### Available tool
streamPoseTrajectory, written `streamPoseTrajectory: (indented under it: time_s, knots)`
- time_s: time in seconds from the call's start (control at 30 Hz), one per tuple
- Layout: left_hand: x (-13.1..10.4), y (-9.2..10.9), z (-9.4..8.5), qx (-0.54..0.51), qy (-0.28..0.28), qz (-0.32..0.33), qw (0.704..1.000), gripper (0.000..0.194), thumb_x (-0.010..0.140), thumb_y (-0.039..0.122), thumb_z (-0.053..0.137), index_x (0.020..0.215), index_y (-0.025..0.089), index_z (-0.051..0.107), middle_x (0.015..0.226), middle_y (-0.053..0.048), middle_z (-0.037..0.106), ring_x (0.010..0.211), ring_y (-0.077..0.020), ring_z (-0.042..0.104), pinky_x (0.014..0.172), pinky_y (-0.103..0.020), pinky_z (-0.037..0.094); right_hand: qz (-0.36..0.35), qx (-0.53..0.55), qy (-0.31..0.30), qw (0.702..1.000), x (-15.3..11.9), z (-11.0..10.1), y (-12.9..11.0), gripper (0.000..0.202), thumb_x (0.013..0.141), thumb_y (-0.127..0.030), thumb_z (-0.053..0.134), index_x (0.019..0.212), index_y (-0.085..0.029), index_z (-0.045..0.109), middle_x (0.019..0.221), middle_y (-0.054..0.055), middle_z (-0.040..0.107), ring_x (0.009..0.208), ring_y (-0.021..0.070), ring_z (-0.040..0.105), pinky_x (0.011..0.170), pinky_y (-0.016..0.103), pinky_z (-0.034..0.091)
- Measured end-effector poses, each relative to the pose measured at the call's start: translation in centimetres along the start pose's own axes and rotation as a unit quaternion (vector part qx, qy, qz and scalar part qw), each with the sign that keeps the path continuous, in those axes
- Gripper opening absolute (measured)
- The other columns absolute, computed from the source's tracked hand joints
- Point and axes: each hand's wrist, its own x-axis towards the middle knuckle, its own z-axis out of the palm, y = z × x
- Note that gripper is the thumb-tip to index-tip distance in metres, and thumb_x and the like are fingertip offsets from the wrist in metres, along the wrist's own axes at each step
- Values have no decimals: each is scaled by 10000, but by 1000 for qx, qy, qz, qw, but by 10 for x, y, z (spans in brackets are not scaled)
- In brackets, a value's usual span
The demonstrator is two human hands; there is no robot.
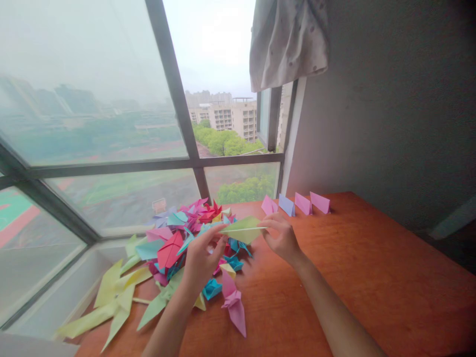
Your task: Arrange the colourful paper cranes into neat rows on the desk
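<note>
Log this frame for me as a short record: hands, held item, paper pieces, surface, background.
left hand: pinching one end of the held item
right hand: pinching the other end
held item: light green folded paper, raised above the table
pile: multicoloured folded paper pieces, left side
nearest pink piece: pink pointed paper figure
row: four tented papers, three pink, one blue
surface: reddish-brown wooden table
background: grey-framed window, pale spotted curtain

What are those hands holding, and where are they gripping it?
A folded light-green paper piece: the left hand pinches its left end, the right hand its right end.
</note>
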Motion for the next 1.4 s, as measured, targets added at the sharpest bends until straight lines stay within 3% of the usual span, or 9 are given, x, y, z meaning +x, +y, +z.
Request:
streamPoseTrajectory:
  time_s: [0.17, 0.37, 0.6, 0.8, 0.93, 1.13, 1.4]
  knots:
    - [0, -4, -2, -9, -9, 11, 1000, 356, 880, 274, 597, 1223, 188, 635, 845, -41, 750, 675, -154, 684, 630, -241, 549, 0, 5, -11, 1000, -1, 0, 1, 149, 840, -163, 587, 867, -233, 716, 862, 55, 657, 855, 211, 609, 775, 348, 516]
    - [0, -7, -4, 46, -25, 49, 997, 149, 862, 227, 593, 914, 191, 729, 802, -37, 751, 678, -159, 679, 647, -246, 545, -27, -10, -41, 999, -1, 0, 0, 171, 842, -140, 563, 853, -236, 704, 847, 45, 658, 845, 203, 600, 784, 353, 511]
    - [-2, -5, 3, 102, -18, 76, 992, 173, 893, 200, 554, 909, 204, 726, 856, -39, 766, 739, -169, 702, 691, -243, 543, -91, -117, -67, 987, -2, 4, -14, 174, 858, -145, 571, 919, -239, 704, 893, 56, 676, 894, 216, 578, 820, 374, 489]
    - [-7, -2, 13, 96, -69, 112, 987, 212, 918, 189, 532, 968, 220, 736, 896, -47, 777, 776, -173, 720, 714, -245, 549, -158, -139, -93, 973, -10, 24, -32, 122, 915, -200, 584, 967, -235, 688, 937, 48, 705, 908, 200, 593, 845, 352, 473]
    - [-8, -1, 12, 69, -65, 77, 993, 196, 887, 159, 560, 953, 207, 738, 836, -34, 779, 695, -157, 712, 657, -226, 548, -156, -141, -97, 973, -11, 26, -30, 122, 926, -183, 574, 948, -224, 687, 887, 41, 702, 844, 181, 600, 791, 318, 479]
    - [-4, -5, 3, -8, -22, -10, 1000, 136, 846, 183, 616, 896, 178, 742, 734, -18, 768, 643, -164, 719, 615, -225, 559, -106, -118, -78, 984, -6, 7, -12, 172, 942, -175, 546, 992, -238, 699, 895, 41, 706, 858, 179, 621, 771, 305, 492]
    - [0, -11, -3, -169, 8, -109, 979, 162, 819, 274, 683, 923, 161, 736, 790, -34, 775, 710, -184, 734, 641, -239, 581, -9, 4, -30, 999, 1, -8, 8, 101, 908, -259, 618, 904, -232, 715, 910, 54, 706, 872, 193, 655, 798, 340, 526]
